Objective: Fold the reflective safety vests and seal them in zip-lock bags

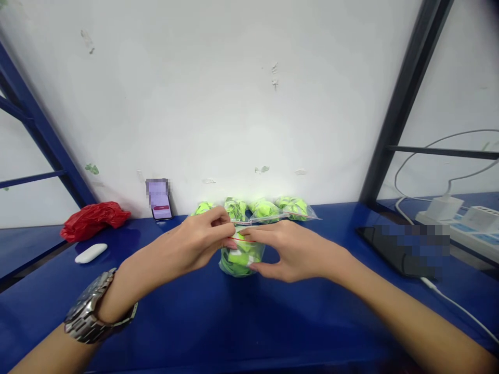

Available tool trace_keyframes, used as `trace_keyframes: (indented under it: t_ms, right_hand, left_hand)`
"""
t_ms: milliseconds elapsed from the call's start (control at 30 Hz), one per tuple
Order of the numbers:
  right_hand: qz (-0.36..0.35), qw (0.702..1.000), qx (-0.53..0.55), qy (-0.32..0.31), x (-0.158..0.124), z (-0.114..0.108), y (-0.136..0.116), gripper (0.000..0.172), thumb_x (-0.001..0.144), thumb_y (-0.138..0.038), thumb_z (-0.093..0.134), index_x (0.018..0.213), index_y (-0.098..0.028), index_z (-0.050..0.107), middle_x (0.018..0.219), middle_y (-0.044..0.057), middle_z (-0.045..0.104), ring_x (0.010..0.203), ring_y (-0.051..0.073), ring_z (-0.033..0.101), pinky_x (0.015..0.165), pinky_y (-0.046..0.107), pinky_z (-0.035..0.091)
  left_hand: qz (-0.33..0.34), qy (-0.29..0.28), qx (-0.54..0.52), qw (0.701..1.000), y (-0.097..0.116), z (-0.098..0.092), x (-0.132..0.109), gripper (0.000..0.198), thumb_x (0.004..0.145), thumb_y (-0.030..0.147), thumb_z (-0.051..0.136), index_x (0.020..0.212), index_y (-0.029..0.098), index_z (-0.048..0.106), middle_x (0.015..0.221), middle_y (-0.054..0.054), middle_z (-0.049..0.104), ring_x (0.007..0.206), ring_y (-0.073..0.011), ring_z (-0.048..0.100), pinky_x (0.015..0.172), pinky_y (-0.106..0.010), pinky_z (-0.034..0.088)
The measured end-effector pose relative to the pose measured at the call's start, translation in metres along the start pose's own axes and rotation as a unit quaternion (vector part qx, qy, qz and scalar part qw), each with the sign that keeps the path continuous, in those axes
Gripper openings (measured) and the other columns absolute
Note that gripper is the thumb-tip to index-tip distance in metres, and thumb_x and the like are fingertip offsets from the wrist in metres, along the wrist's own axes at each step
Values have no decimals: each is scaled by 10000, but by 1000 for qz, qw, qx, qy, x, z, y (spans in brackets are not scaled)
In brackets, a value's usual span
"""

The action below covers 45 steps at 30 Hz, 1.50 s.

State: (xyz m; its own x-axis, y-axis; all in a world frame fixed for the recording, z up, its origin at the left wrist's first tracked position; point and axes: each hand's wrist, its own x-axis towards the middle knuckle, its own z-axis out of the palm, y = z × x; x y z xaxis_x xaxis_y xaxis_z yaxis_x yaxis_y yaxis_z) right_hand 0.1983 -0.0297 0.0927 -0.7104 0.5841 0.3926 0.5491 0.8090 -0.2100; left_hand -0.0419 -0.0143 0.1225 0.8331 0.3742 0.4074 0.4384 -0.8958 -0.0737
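Observation:
A clear zip-lock bag (pixel 238 259) with a red seal line stands on the blue table in front of me, bright green strap-like material folded inside it. My left hand (pixel 210 231) pinches the bag's top edge at its left, thumb and fingers pressed together. On the other side, my right hand (pixel 286 249) has its fingertips on the seal and its thumb low against the bag's side, so the bag sits between them. Behind my hands, several similar bags of green material (pixel 265 209) lie in a row by the wall, partly hidden by my left hand.
A phone (pixel 160 200) leans on the wall, with a crumpled red plastic bag (pixel 93 219) and a white case (pixel 91 253) to its left. At right lie a dark tablet-like device (pixel 393 252) on a cable and a power strip (pixel 468 228). Metal frame posts (pixel 401 114) flank the blue table (pixel 234 327).

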Motion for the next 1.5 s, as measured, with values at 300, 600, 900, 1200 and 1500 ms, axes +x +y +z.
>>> trace_keyframes:
  t_ms: [300,600,900,1200,1500]
  right_hand:
    - [-54,984,-159,65,-12,-4,16,326,941,-458,474,938,-203,676,929,88,600,763,184,498,653,313,370]
    - [39,998,19,48,-17,-32,34,201,965,-290,469,878,-173,607,848,54,607,737,156,547,688,300,438]
    - [-15,998,58,32,-11,-8,40,140,924,-279,565,1015,-208,642,1020,75,582,908,176,559,809,330,458]
    - [7,973,177,150,-7,-7,46,81,891,-238,593,860,-168,619,931,59,619,755,129,591,672,275,500]
    - [36,982,99,154,-2,-9,48,68,848,-189,613,786,-160,621,757,34,676,665,131,610,621,262,473]
  left_hand:
    - [-22,-8,-2,1000,-14,-4,-2,145,960,208,453,989,191,594,938,-50,537,726,-108,544,643,-226,435]
    - [-39,-13,21,999,-24,-6,-4,167,957,211,448,840,161,557,843,-44,547,671,-114,543,610,-234,414]
    - [-21,13,1,1000,-31,-2,-4,183,967,236,447,936,170,615,872,-54,611,715,-123,590,653,-232,441]
    - [-51,5,-1,999,-36,1,-5,173,953,274,483,867,168,589,803,-24,603,664,-110,553,606,-226,414]
    - [-54,7,19,998,-43,11,-1,183,952,247,447,794,175,503,739,-11,545,610,-110,488,579,-245,371]
